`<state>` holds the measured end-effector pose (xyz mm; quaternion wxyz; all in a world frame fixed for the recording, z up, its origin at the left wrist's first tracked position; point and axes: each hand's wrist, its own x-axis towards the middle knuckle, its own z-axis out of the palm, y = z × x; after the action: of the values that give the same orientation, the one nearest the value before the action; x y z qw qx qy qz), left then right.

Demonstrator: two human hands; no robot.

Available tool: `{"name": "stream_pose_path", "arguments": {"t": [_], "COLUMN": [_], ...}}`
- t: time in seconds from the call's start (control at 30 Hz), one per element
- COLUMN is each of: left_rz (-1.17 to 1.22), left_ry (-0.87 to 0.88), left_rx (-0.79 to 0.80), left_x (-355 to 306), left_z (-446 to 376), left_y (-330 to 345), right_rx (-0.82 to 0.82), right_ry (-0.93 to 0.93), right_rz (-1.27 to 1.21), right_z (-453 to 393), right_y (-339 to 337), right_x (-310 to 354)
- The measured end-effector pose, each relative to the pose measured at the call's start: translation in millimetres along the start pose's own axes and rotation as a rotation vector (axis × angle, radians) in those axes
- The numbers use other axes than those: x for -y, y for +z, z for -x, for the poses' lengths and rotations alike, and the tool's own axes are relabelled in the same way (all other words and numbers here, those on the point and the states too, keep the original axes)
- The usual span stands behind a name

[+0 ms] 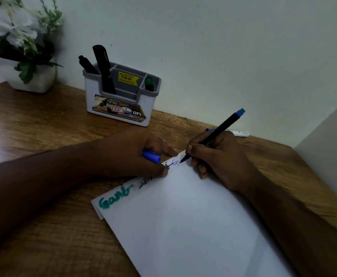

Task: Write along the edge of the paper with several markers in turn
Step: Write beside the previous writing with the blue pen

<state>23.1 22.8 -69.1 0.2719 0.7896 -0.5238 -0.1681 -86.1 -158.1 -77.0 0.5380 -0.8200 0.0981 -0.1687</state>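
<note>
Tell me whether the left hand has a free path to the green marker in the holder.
Probably yes: nothing lies between the left hand and the green marker, but it holds a blue cap.

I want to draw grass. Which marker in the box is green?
The short green marker standing alone in the right-hand slot of the holder. The two markers at the left are black and stick up much taller.

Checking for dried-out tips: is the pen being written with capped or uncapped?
Uncapped: the pen in the right hand has its tip on the paper; the left hand holds a blue cap.
</note>
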Motion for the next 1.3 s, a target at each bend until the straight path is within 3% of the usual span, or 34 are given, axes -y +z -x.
{"name": "stream_pose_path", "arguments": {"t": [0.93,1.13,1.3], "left_rz": [-0.017,0.005,-0.008], "left_ry": [-0.021,-0.065,-0.021], "left_rx": [0.011,-0.017,-0.001], "left_x": [-2.1,-3.9,3.9], "left_z": [-0.5,0.5,-3.2], "left_y": [1.1,0.6,2.0], "right_rx": [-0.117,0.012,-0.158], "right_ry": [0.028,-0.042,0.0], "right_rz": [0.003,0.087,0.058], "right_z": [2.1,10.2,4.2], "right_y": [1.6,6.0,4.5], "right_x": [-0.4,4.7,0.9]}}
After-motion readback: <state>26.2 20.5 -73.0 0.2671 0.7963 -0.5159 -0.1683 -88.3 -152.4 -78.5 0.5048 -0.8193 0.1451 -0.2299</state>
